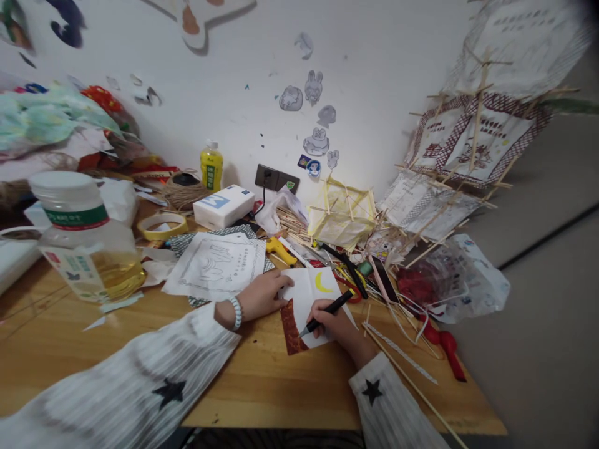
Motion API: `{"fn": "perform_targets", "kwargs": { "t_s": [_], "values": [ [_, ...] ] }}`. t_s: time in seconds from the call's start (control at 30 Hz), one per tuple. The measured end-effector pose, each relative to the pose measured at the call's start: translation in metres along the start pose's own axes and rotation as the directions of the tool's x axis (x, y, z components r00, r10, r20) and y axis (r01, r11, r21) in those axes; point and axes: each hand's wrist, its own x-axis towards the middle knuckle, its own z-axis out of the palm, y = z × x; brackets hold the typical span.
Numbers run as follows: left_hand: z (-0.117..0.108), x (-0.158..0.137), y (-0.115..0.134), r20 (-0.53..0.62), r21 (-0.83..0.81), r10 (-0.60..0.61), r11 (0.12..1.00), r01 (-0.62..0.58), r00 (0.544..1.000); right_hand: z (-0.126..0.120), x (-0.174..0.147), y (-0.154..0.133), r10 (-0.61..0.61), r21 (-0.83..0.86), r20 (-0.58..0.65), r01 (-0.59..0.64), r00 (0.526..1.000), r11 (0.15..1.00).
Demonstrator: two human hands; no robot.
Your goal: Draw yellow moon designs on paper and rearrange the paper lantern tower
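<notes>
A black marker pen (330, 312) is gripped in my right hand (333, 321), its tip down on the reddish-brown coloured strip (292, 327) along the left and lower edge of a white paper sheet (306, 287). Near the top right of that sheet is a yellow crescent moon (322, 282). My left hand (263, 294) lies over the sheet's left edge, fingers stretched out and pressing it against the wooden table. Left of this hand, a paper with a line drawing (213, 265) rests on patterned sheets. Just above lies a yellow glue gun (281, 251).
At the left stands a big plastic jar (88, 243) of yellowish liquid. Tape (161, 226), a white box (223, 206), twine (185, 190) and a yellow bottle (212, 167) sit behind. Stick-framed paper lanterns (449, 143), a phone (384, 279) and loose sticks crowd the right.
</notes>
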Motion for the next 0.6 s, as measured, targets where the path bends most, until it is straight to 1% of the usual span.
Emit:
{"fn": "perform_targets", "kwargs": {
  "t_s": [0.5,0.6],
  "values": [
    [-0.0007,0.0001,0.0007,0.009,-0.004,0.001,1.000,-0.001,1.000,-0.0014,-0.0006,-0.0023,-0.001,0.019,0.019,0.001,1.000,1.000],
    [-0.0006,0.0000,0.0007,0.005,0.000,0.003,1.000,-0.003,1.000,-0.0007,-0.0015,-0.0041,0.002,-0.012,0.021,-0.001,1.000,1.000]
  ]
}}
